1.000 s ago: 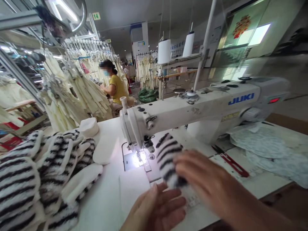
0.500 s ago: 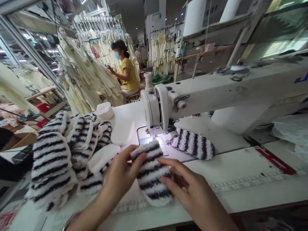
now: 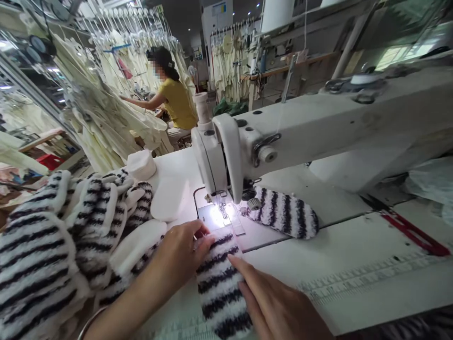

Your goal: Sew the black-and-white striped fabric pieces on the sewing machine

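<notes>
A fuzzy black-and-white striped fabric piece [image 3: 221, 283] lies on the white table in front of the sewing machine [image 3: 318, 127], its far end just short of the lit presser foot [image 3: 222, 210]. My left hand [image 3: 182, 255] pinches its upper left corner with closed fingers. My right hand [image 3: 272, 304] lies flat on its right side, fingers stretched out. A second striped piece [image 3: 283, 215] rests behind the needle, under the machine arm.
A big heap of striped and white fabric pieces [image 3: 71, 236] fills the table's left side. Red-handled scissors [image 3: 412, 231] lie at the right. A person in a yellow top [image 3: 171, 101] works in the background among hanging cream garments [image 3: 106, 108].
Both hands have pushed the striped piece forward from the table's near edge up to the presser foot. My view has dropped closer to the needle.
</notes>
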Tool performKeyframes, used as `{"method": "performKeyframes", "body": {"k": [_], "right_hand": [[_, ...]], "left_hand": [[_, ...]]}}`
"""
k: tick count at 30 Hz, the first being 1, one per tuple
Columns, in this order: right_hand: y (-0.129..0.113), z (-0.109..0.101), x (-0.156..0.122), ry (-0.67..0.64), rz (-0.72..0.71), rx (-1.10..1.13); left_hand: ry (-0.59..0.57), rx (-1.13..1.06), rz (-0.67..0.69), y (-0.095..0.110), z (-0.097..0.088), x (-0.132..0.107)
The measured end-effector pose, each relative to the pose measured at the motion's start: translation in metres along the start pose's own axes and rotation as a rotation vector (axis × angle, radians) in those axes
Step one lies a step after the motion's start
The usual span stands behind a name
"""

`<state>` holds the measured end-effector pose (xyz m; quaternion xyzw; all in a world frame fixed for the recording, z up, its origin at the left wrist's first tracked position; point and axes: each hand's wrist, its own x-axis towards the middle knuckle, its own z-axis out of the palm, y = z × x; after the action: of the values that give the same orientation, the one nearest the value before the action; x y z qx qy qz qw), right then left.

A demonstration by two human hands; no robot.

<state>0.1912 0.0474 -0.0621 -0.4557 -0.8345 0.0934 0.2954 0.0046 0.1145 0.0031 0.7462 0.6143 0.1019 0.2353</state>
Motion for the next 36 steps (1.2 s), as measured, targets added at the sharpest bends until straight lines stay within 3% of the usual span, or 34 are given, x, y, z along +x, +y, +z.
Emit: {"method": "performKeyframes", "body": {"k": [4, 12, 14, 16, 19, 22, 24, 30, 36], "right_hand": [[0.004, 0.007, -0.001, 0.029, -0.031, -0.034], [0.007, 0.004, 0.001, 0.033, -0.015, -0.032], [0.006, -0.001, 0.003, 0.045, 0.009, -0.036], [0.006, -0.008, 0.005, 0.078, 0.021, -0.110], [0.008, -0.012, 0.007, 0.106, -0.086, -0.316], [0.012, -0.005, 0.008, 0.118, -0.211, -0.459], [0.014, 0.003, 0.012, 0.126, -0.222, -0.498], [0.009, 0.018, 0.035, 0.273, -0.089, -0.446], [0.013, 0.021, 0.047, 0.239, -0.077, -0.389]], "left_hand": [[-0.044, -0.030, -0.025, -0.004, 0.002, 0.006], [0.000, -0.033, 0.033, -0.005, 0.004, 0.009], [0.079, 0.043, 0.099, -0.005, 0.002, 0.007], [0.253, 0.132, 0.225, -0.005, 0.001, 0.000], [0.434, 0.208, 0.446, -0.001, 0.008, -0.015], [0.377, 0.293, 0.641, -0.001, 0.025, -0.027], [0.326, 0.345, 0.695, -0.003, 0.036, -0.027], [0.299, 0.307, 0.628, -0.014, 0.040, -0.009], [0.319, 0.303, 0.619, -0.018, 0.037, 0.000]]}}
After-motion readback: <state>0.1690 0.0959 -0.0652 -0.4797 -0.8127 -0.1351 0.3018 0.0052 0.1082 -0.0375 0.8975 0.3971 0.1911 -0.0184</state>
